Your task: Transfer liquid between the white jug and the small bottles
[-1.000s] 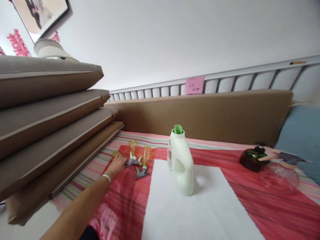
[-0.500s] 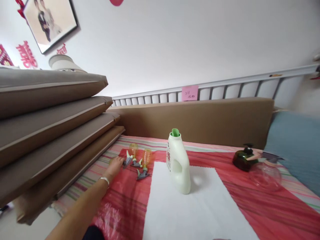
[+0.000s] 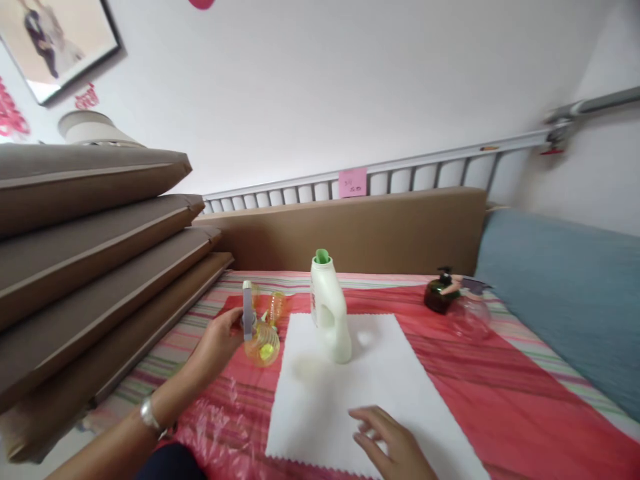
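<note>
My left hand (image 3: 220, 340) grips a yellow see-through spray bottle (image 3: 263, 343) by its grey trigger head. The bottle is off the bed, its round body toward the right. Behind it, partly hidden, another yellow spray bottle (image 3: 277, 307) lies on the red sheet. Over the near part of the white cloth, my right hand (image 3: 393, 440) holds nothing, with its fingers apart and slightly curled. A pale green jug (image 3: 330, 313) with a handle and a green spout stands upright on the white cloth (image 3: 370, 393), between and beyond my hands.
At the right stand a dark green pump bottle (image 3: 437, 297) and a clear pinkish bottle (image 3: 473, 319) with a dark top. Stacked cushions (image 3: 100, 247) rise at the left. A brown padded board (image 3: 400, 227) closes the back, and a blue cushion (image 3: 560, 293) bounds the right.
My left hand has taken hold of a yellow spray bottle and raised it off the red sheet. My right hand has come into view over the cloth. The view has swung right.
</note>
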